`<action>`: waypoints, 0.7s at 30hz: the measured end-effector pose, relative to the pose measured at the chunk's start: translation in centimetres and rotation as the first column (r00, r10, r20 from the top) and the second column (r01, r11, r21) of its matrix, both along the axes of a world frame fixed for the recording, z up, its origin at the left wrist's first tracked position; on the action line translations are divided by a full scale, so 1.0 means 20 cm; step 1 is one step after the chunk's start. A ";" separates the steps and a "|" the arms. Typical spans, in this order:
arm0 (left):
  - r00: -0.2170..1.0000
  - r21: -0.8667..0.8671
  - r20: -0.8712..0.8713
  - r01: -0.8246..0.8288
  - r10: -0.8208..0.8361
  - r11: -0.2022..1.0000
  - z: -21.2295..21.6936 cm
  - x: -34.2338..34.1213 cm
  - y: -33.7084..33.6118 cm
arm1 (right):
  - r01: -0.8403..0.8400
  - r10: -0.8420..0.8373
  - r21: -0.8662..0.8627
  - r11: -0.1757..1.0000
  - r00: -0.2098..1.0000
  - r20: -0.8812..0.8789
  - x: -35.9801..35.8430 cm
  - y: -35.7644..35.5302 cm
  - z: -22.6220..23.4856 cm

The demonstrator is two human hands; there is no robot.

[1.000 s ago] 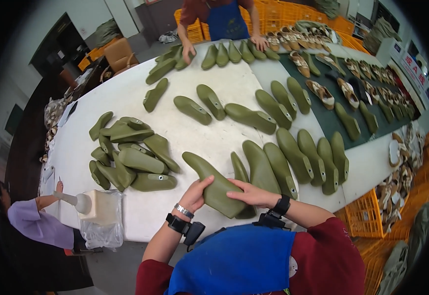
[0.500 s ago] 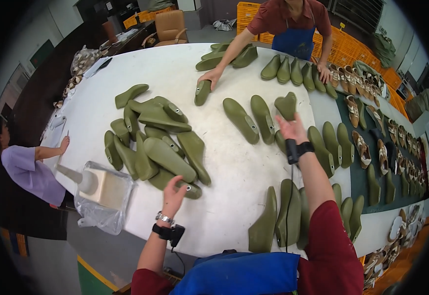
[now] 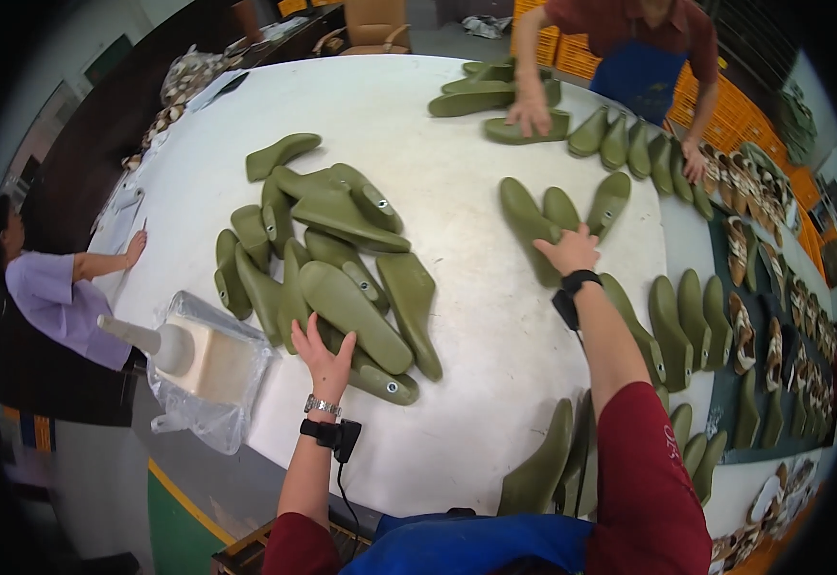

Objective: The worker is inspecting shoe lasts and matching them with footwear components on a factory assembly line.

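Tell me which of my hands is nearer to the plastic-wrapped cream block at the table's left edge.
Left. Your left hand rests on the pile of green shoe lasts just right of the wrapped block. Your right hand is far across the table, on three lasts.

- Olive-green shoe lasts (image 3: 342,278) heaped on the white table (image 3: 495,374).
- Left of the heap: a cream block (image 3: 215,362) in clear plastic wrap.
- Beyond the heap, orange crates (image 3: 716,105) behind a person's blue apron (image 3: 641,75) and rust-red shirt.
- Far left of the heap: a lilac shirt (image 3: 59,307).
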State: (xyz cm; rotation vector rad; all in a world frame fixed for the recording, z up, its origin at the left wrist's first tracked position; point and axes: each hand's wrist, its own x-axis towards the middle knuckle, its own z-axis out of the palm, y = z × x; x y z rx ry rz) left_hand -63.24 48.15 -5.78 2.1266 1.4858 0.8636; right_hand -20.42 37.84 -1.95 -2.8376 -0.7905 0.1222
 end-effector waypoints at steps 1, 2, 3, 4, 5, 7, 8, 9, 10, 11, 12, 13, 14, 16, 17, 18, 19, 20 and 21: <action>1.000 -0.001 -0.004 -0.019 0.019 1.000 -0.01 0.00 0.04 | 0.003 -0.003 0.028 1.000 1.000 0.025 0.05 -0.02 -0.03; 0.998 -0.038 0.061 -0.028 0.031 0.999 -0.01 -0.01 0.07 | 0.007 -0.006 -0.017 1.000 0.998 0.062 0.10 -0.03 -0.03; 0.991 -0.074 0.123 -0.038 0.047 0.997 -0.01 -0.04 0.09 | 0.009 -0.003 -0.061 0.998 0.995 0.096 0.14 -0.03 -0.02; 0.988 -0.107 0.130 -0.066 0.080 0.992 0.02 -0.06 0.12 | 0.016 -0.005 -0.088 0.996 0.993 0.121 0.15 -0.05 -0.01; 0.987 -0.102 0.129 -0.088 0.101 0.991 0.03 -0.08 0.14 | 0.024 -0.007 -0.109 0.994 0.988 0.152 0.17 -0.06 0.01; 0.967 -0.191 0.192 -0.133 0.169 0.973 0.03 -0.13 0.18 | 0.107 -0.078 -0.145 0.984 0.978 0.192 0.21 -0.10 -0.01; 0.967 -0.211 0.191 -0.130 0.171 0.969 0.01 -0.15 0.19 | 0.136 -0.100 -0.177 0.975 0.975 0.198 0.26 -0.13 -0.02; 0.975 -0.208 0.180 -0.092 0.131 0.974 -0.03 -0.18 0.21 | 0.160 -0.118 -0.208 0.965 0.973 0.200 0.24 -0.12 -0.02; 0.992 -0.135 0.051 -0.106 0.113 0.985 -0.07 -0.20 0.20 | 0.096 -0.011 -0.263 0.960 0.952 0.307 0.21 -0.11 -0.01; 0.993 -0.071 -0.073 -0.094 0.089 0.993 -0.09 -0.14 0.18 | -0.064 0.129 -0.146 0.987 0.858 0.496 0.15 -0.10 -0.03; 0.990 -0.094 -0.113 -0.094 0.083 0.991 -0.07 -0.10 0.17 | -0.253 0.264 -0.089 0.963 0.838 0.477 0.03 -0.03 0.01; 0.988 -0.117 -0.146 -0.077 0.060 0.990 -0.04 -0.04 0.16 | -0.458 0.384 0.091 0.884 0.825 0.415 -0.03 0.02 -0.10; 0.983 -0.171 -0.145 -0.139 0.114 0.975 -0.04 -0.11 0.20 | -0.522 0.533 0.309 0.795 0.844 0.053 -0.36 0.15 -0.06; 0.969 -0.288 -0.204 -0.196 0.140 0.937 0.06 -0.11 0.26 | -0.626 0.717 0.370 0.687 0.666 -0.206 -0.96 0.22 0.06; 0.954 -0.407 -0.266 -0.244 0.141 0.881 0.09 -0.11 0.27 | -0.753 0.795 0.260 0.604 0.590 -0.139 -1.20 0.23 0.16; 0.955 -0.409 -0.257 -0.245 0.147 0.879 0.06 -0.13 0.29 | -0.797 0.815 0.175 0.578 0.576 -0.065 -1.36 0.23 0.10; 0.957 -0.407 -0.252 -0.237 0.141 0.882 0.04 -0.12 0.29 | -0.822 0.824 0.080 0.564 0.566 0.004 -1.45 0.24 0.03; 0.960 -0.391 -0.234 -0.237 0.153 0.889 0.05 -0.10 0.27 | -0.817 0.819 0.078 0.571 0.573 0.009 -1.49 0.25 0.05; 0.962 -0.374 -0.216 -0.237 0.164 0.897 0.06 -0.10 0.26 | -0.764 0.771 0.104 0.637 0.633 -0.075 -1.52 0.28 0.07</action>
